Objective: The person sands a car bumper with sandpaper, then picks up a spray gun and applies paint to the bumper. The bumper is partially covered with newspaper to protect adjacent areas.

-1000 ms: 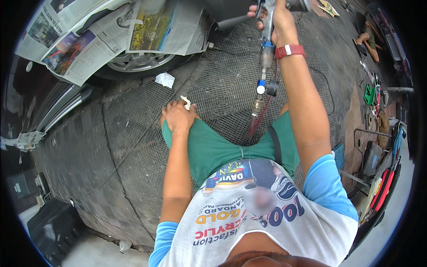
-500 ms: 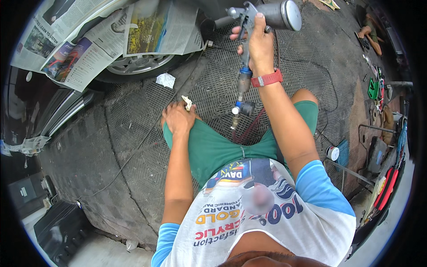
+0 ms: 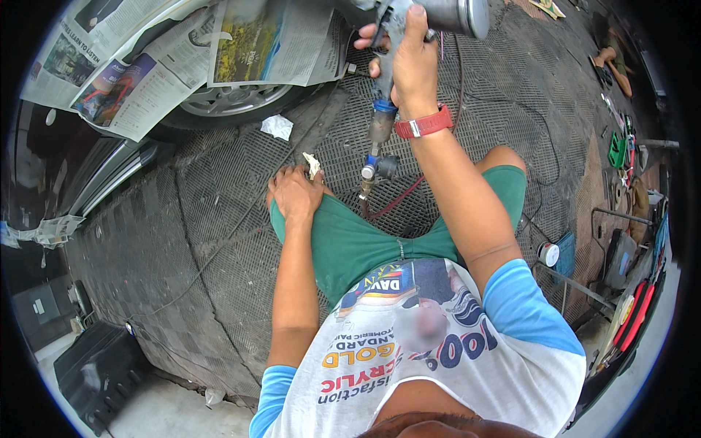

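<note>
From the head view, the right hand (image 3: 415, 73), arm stretched toward twelve o'clock, grasps a spray gun (image 3: 384, 82) there, its metal cup (image 3: 453, 14) hiding any contents. At ten, the left hand (image 3: 296, 193) rests palm-down on the knee; whether it pinches the crumpled scrap (image 3: 312, 165) I cannot tell. Printed lettering covers the shirt (image 3: 365, 350) and newspaper sheets (image 3: 120, 84).

Shirt (image 3: 398, 347): was white, loads of colourful print up front
Sleeves (image 3: 533, 310): were short, light blue
Shorts (image 3: 350, 252): were just green
Wristband (image 3: 437, 120): was red, kinda chunky
</note>
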{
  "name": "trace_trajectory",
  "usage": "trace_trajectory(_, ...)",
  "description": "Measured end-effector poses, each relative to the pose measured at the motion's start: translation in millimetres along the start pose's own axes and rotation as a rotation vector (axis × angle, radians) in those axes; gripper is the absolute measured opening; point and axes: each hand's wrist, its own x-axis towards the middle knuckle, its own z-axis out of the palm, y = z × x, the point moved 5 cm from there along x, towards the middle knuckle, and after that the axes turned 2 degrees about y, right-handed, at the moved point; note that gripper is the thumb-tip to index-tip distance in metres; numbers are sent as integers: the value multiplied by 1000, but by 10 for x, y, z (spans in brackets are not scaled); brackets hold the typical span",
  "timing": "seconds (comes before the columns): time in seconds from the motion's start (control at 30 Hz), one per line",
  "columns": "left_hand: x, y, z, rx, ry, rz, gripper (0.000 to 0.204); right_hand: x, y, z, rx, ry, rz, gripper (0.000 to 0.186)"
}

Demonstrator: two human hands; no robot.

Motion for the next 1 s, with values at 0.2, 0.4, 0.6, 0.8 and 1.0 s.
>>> trace_trajectory(0.2,-80,-83,-71,-15,25,-24,40,-185,570,-383,-116,256,139,65)
trace_trajectory(0.4,-130,-84,-172,-52,-39,-75,44,-435,712,-196,-259,225,71,59)
trace_trajectory(0.6,-206,-160,-238,61,-1,-91,43,-684,437,578,-170,55,-106,56)
trace_trajectory(0.8,-248,-226,-220,-19,29,-98,41,-700,391,1072,23,-105,-231,51)
trace_trajectory(1.0,-280,-262,-243,-49,16,-158,38,-765,731,653,-158,140,-176,51)
